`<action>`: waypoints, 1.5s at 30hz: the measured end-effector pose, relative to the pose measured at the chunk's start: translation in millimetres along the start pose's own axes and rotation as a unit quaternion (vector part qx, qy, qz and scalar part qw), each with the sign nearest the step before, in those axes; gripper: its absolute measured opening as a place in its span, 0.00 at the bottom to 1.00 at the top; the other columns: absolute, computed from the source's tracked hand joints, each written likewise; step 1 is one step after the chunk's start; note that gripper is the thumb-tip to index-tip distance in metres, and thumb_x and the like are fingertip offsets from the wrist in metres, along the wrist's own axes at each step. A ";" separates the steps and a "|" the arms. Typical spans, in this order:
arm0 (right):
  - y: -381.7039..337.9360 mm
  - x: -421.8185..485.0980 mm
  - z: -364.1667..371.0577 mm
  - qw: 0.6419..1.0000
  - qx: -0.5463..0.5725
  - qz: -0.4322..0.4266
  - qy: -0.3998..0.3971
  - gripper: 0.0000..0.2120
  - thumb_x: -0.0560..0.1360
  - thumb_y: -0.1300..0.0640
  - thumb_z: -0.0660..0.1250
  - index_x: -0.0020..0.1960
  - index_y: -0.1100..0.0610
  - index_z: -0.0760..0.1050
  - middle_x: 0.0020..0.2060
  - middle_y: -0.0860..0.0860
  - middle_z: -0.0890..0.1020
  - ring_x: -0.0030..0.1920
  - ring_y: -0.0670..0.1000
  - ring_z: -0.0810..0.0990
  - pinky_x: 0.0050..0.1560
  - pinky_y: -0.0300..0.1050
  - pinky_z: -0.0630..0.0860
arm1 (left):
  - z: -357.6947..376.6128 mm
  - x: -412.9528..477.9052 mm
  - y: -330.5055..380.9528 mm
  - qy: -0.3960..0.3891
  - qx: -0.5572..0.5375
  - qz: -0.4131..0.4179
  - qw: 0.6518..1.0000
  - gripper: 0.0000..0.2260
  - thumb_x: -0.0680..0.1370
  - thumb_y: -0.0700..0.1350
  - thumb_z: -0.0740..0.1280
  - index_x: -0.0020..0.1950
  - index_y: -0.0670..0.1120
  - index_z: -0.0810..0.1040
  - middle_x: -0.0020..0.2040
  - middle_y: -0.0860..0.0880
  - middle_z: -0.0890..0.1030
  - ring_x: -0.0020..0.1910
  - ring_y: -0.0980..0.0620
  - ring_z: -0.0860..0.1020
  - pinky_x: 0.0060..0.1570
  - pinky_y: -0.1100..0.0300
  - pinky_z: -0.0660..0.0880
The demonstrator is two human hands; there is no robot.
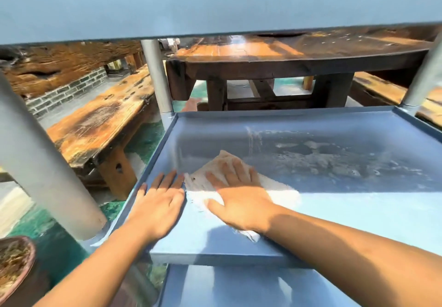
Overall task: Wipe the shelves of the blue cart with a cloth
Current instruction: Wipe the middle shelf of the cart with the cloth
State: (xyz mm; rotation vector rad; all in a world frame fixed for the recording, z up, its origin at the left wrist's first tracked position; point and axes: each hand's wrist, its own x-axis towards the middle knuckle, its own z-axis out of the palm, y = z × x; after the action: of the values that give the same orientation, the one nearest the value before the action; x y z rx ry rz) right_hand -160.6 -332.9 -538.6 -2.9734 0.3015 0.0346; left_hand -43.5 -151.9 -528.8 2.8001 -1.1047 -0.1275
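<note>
The blue cart's middle shelf (334, 211) fills the view, with a dusty, stained patch at its far right. A white cloth (205, 184) lies flat at the shelf's left side. My right hand (239, 196) presses flat on the cloth, fingers spread and pointing away from me. My left hand (159, 201) rests palm down on the shelf's left rim, fingers apart, touching the cloth's edge. The top shelf (215, 3) hangs just overhead. A lower shelf (239, 287) shows beneath.
Grey cart posts stand at the near left (45, 158), far left (159, 79) and far right (423, 79). Wooden benches (100, 120) and a dark wooden table (287, 62) lie beyond. A round pot (14, 261) sits at lower left on the green floor.
</note>
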 end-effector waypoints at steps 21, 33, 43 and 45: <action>110.0 -72.2 -23.6 0.961 -0.035 -0.270 -0.048 0.33 0.79 0.27 0.49 0.79 0.31 0.41 0.81 0.40 0.39 0.80 0.49 0.31 0.76 0.60 0.32 | 9.6 56.4 74.8 0.168 -0.238 0.034 0.956 0.18 0.80 0.45 0.64 0.69 0.45 0.68 0.65 0.46 0.67 0.59 0.41 0.74 0.58 0.51 0.72; 134.7 114.5 -18.7 0.997 -0.070 -0.039 0.012 0.43 0.66 0.17 0.36 0.78 0.32 0.43 0.83 0.47 0.47 0.81 0.59 0.45 0.75 0.74 0.43 | 25.6 60.3 76.7 0.081 -0.157 0.045 0.983 0.31 0.78 0.66 0.56 0.78 0.62 0.48 0.80 0.58 0.42 0.76 0.44 0.59 0.72 0.52 0.58; 177.3 182.8 -35.9 0.976 -0.048 0.206 0.049 0.40 0.71 0.23 0.44 0.79 0.38 0.53 0.82 0.51 0.55 0.80 0.61 0.49 0.74 0.70 0.41 | 28.7 60.1 76.1 0.068 -0.103 0.077 0.989 0.31 0.77 0.68 0.53 0.77 0.65 0.48 0.79 0.63 0.39 0.77 0.55 0.51 0.74 0.57 0.50; 178.1 185.2 -38.7 0.968 -0.042 0.240 0.056 0.40 0.71 0.24 0.43 0.79 0.38 0.54 0.81 0.52 0.56 0.80 0.62 0.49 0.73 0.72 0.38 | 27.0 60.1 74.3 0.083 -0.097 0.086 0.988 0.30 0.77 0.69 0.53 0.77 0.63 0.52 0.80 0.61 0.45 0.76 0.53 0.55 0.73 0.57 0.53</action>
State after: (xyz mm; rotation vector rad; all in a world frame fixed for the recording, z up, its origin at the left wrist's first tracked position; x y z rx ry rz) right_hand -14.8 -547.9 -533.9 -2.9096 1.0506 -0.0680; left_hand -53.1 -249.3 -546.1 2.4824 -1.2160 0.0163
